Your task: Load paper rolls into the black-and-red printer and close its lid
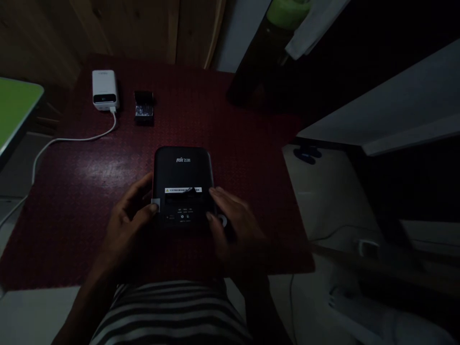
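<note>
A black label printer (pixel 183 175) with a white warning strip across its slot and small buttons lies on the dark red table mat. My left hand (pixel 131 211) is closed on its left side, the thumb on the lower left edge by a small grey tab, the fingers along the flank. From the right, my right hand (pixel 235 225) grips the opposite side, fingertips and thumb on its edge. A pale round spot (pixel 223 220) shows by the right thumb; I cannot make out what it is. The room is dim.
A white power bank (pixel 105 89) with a plugged-in white cable (pixel 79 139) lies at the far left of the red table (pixel 251 177). Beside it is a small black roll (pixel 144 106). A green-capped bottle (pixel 266 43) stands at the back right. A green tabletop (pixel 17 108) juts in at left.
</note>
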The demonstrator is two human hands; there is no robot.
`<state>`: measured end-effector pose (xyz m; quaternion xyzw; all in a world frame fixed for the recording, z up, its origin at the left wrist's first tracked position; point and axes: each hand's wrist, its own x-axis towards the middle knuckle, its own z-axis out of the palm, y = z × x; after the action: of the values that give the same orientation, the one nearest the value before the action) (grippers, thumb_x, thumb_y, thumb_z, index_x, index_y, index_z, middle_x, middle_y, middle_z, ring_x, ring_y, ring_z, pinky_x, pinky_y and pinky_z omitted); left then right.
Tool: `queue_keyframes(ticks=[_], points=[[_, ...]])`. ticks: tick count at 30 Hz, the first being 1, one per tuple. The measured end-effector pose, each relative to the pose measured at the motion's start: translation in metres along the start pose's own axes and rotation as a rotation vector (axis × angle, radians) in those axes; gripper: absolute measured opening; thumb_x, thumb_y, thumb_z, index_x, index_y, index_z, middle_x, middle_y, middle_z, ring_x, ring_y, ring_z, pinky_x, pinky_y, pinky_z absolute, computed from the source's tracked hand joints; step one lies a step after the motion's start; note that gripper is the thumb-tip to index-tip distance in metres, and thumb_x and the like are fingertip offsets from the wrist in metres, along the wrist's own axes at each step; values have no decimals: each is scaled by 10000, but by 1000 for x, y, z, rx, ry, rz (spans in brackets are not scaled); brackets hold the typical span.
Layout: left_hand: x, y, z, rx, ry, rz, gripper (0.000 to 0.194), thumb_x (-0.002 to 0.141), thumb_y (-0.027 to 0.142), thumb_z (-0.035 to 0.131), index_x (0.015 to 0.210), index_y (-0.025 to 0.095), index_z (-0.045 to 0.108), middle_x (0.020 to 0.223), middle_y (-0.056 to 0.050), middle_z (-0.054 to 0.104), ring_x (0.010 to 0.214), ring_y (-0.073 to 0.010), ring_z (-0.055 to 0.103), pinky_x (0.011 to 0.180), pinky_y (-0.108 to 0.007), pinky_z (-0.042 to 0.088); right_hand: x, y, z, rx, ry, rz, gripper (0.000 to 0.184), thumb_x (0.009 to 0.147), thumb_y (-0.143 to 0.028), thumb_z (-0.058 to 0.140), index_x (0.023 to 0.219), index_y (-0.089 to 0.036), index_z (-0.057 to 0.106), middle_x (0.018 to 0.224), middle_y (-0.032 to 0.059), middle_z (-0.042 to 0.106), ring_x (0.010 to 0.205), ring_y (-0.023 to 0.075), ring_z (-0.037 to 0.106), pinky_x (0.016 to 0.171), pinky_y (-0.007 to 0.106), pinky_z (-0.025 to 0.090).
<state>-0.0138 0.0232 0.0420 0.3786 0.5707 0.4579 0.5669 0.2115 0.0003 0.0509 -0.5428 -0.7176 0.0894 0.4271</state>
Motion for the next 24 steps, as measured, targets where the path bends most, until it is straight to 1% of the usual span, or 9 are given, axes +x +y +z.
queue_keyframes(ticks=[2, 4, 7, 11, 13, 16, 20, 22, 24], points=[[0, 0, 0, -8, 11, -4, 610, 895, 399, 858, 1492, 367, 734, 1635, -44, 657, 1552, -402, 577, 1119, -476, 634, -6, 3, -1, -9, 64, 37, 507, 1060, -116, 649, 1521, -326, 668, 1330, 76, 839, 1273, 272, 790, 1058, 481, 686], [0, 0, 2, -19, 22, -7, 601, 892, 379, 848, 1482, 365, 740, 1612, -45, 676, 1529, -404, 598, 1100, -478, 642, -11, 6, -1, -15, 91, 66, 441, 1059, -140, 657, 1462, -315, 698, 1311, 87, 840, 1224, 268, 806, 1026, 471, 698], [0, 1, 5, -42, 27, -18, 584, 901, 366, 816, 1479, 356, 738, 1553, -56, 717, 1445, -398, 667, 1051, -485, 660, -16, 9, -2, 2, 80, 116, 394, 1068, -180, 657, 1436, -316, 700, 1306, 88, 839, 1197, 269, 818, 985, 468, 718], [0, 0, 10, -61, 60, -33, 558, 901, 343, 804, 1456, 353, 747, 1481, -53, 759, 1344, -374, 732, 1036, -477, 659, -18, 9, -1, 46, 73, 158, 370, 1073, -197, 651, 1421, -308, 705, 1305, 81, 842, 1199, 262, 821, 988, 448, 724], [0, 0, 11, -59, 82, -38, 545, 891, 331, 808, 1434, 345, 760, 1461, -52, 769, 1318, -363, 745, 1019, -456, 658, -18, 8, 0, 72, 64, 179, 364, 1074, -198, 649, 1418, -302, 707, 1313, 82, 840, 1190, 252, 826, 989, 421, 724], [0, 2, 13, -61, 87, -41, 537, 897, 319, 801, 1432, 338, 759, 1451, -48, 774, 1283, -327, 761, 967, -391, 659, -18, 8, 0, 98, 42, 202, 366, 1071, -204, 655, 1424, -291, 698, 1307, 85, 838, 1163, 240, 835, 981, 395, 724], [-2, 6, 17, -52, 105, -39, 543, 916, 316, 802, 1456, 317, 752, 1426, -56, 786, 1263, -296, 767, 912, -316, 643, -20, 9, 2, 98, 41, 255, 344, 1072, -229, 659, 1410, -275, 698, 1285, 83, 838, 1084, 218, 849, 927, 370, 727], [-3, 8, 18, -51, 107, -37, 569, 913, 325, 812, 1477, 304, 743, 1436, -64, 781, 1288, -303, 755, 937, -321, 638, -22, 9, 2, 88, 37, 278, 336, 1075, -233, 662, 1408, -267, 698, 1281, 86, 838, 1060, 212, 854, 920, 362, 726], [-3, 8, 19, -56, 106, -38, 594, 902, 323, 817, 1490, 300, 735, 1463, -68, 768, 1319, -314, 740, 970, -340, 636, -23, 9, 1, 72, 12, 266, 342, 1074, -225, 666, 1412, -263, 695, 1280, 86, 841, 1056, 213, 857, 918, 355, 726]])
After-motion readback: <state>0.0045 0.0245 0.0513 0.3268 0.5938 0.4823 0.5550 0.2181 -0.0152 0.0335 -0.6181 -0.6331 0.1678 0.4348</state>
